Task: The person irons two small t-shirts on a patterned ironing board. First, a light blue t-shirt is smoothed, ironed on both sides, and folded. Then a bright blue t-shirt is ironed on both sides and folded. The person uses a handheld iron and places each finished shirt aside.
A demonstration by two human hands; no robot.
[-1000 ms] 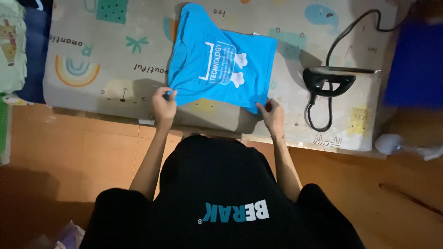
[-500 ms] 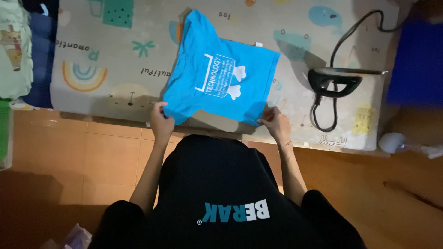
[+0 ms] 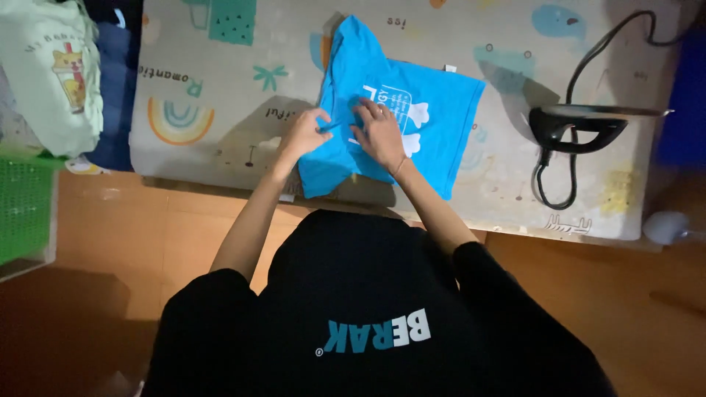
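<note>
We see a blue T-shirt point(image 3: 434, 117) with a white print lying on a patterned play mat point(image 3: 220, 73) that is spread over the wooden floor point(image 3: 132, 228), roughly in the middle of the mat and partly folded over itself. Both of our hands rest on the shirt's near left part, close together. The left hand point(image 3: 305, 136) has its grip closed, pinching a fold of the blue cloth between thumb and fingers. The right hand point(image 3: 379, 132) lies flat with fingers spread, pressing down on the printed area rather than grasping it. To the right of the shirt, well apart from it, a black iron point(image 3: 581, 121) stands on the mat, its cord point(image 3: 551, 187) looping toward us and another length running to the far right corner. At the mat's left edge lies a pale green shirt point(image 3: 51, 66) with a cartoon print over dark blue cloth point(image 3: 114, 95), and beside that a green mesh basket point(image 3: 26, 213) sits on the floor. Nothing lies between our hands and the shirt.
</note>
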